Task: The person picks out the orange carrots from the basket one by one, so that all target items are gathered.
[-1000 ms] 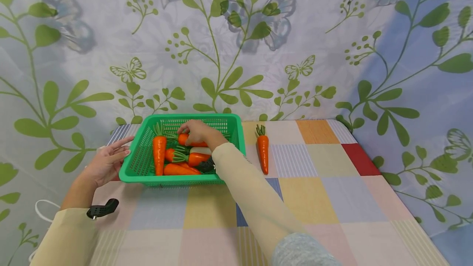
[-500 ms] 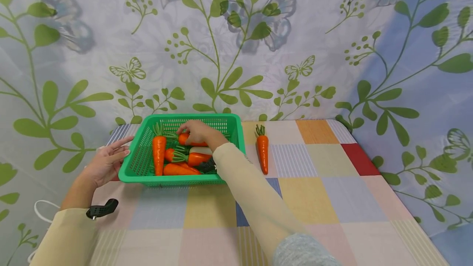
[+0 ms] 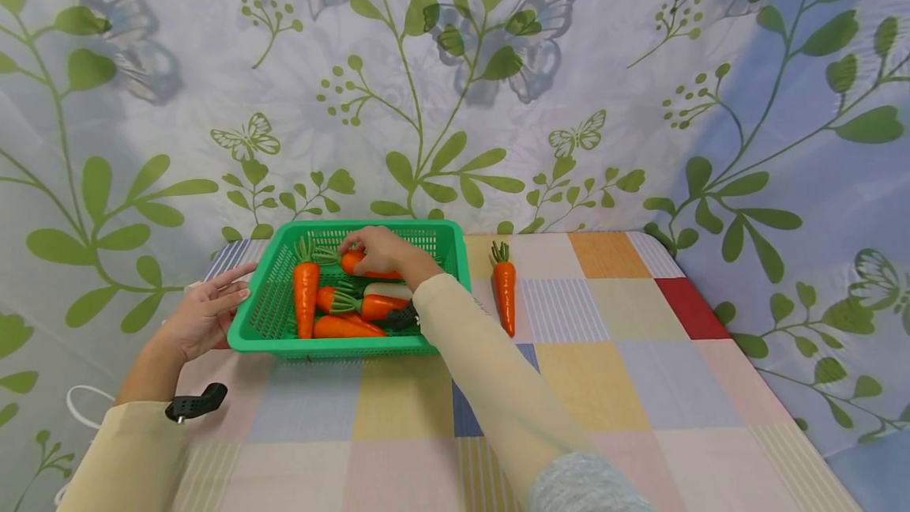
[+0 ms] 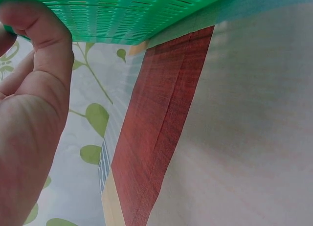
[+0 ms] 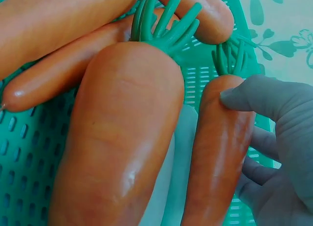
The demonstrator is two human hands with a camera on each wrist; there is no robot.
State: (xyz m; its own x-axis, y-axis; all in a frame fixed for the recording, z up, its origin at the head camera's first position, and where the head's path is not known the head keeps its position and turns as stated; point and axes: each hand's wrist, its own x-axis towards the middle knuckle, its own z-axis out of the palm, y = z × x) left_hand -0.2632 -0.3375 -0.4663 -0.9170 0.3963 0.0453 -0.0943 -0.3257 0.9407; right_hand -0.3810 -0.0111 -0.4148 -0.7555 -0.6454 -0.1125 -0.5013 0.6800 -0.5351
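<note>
A green plastic basket with slotted walls holds several orange carrots with green stalks. At its left rim, my left hand grips the edge with bent fingers; in the left wrist view, part of that grip is cut off by the frame. Inside the basket, toward the back, my right hand holds a carrot. The right wrist view has the thumb across its upper end, just below the stalks, and the other fingers along its far side. A thicker carrot lies beside it, and a white radish-like piece shows between them.
One carrot lies on the patchwork tablecloth, right of the basket. Another carrot lies lengthwise along the basket's left side. A leaf-and-butterfly curtain hangs behind the table. A white cable curves at the left.
My right hand and the carrot it holds have shifted up very slightly, showing more of the stalks and the white piece. The left hand and the basket have stayed put.
</note>
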